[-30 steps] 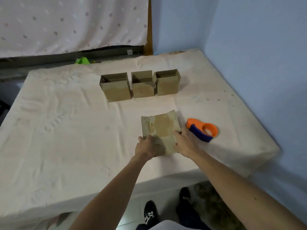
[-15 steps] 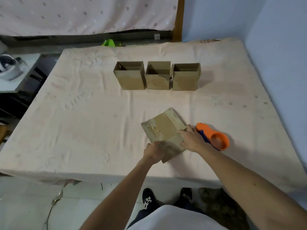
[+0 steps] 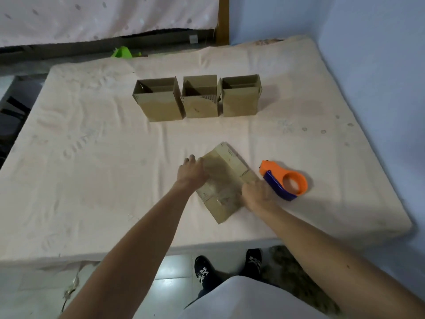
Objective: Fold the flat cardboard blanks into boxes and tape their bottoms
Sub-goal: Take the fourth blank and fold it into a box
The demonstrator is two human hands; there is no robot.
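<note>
Flat blank [image 3: 226, 171] lies slantwise between the two hands, left hand [image 3: 192, 172] pinching its far-left edge, right hand [image 3: 256, 194] at the near-right edge (grip blurred, can't tell).

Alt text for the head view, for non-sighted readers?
A person's left hand and right hand hold a flat brown cardboard blank on a cream mattress. An orange-and-blue tape dispenser lies beside it; three folded brown cardboard boxes stand behind.

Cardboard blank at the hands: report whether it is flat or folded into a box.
Flat. The cardboard blank lies collapsed on the mattress, with no walls raised.
</note>
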